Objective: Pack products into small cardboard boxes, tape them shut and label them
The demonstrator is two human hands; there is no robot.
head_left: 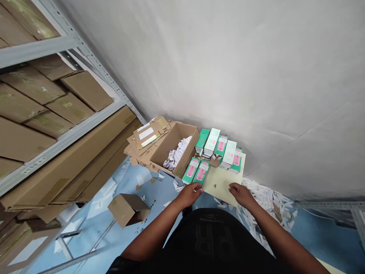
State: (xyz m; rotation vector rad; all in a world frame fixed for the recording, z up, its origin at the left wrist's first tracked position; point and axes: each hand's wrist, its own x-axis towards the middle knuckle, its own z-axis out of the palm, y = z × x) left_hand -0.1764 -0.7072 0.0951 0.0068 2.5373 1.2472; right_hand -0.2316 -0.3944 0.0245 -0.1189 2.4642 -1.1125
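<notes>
Left hand (pixel 189 194) and right hand (pixel 241 193) are gripping the card sheet (pixel 222 182) by its near edge; shifting it likely needs the green boxes (pixel 199 172) kept level.

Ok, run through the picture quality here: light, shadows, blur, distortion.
Head view: soft, even light, no hard shadows on the wall; same view, wide-lens distortion tilts and fans out the shelf rack; the green and pink boxes show colour clearly, but their print is too small to read; the left hand and right hand look slightly soft.
</notes>
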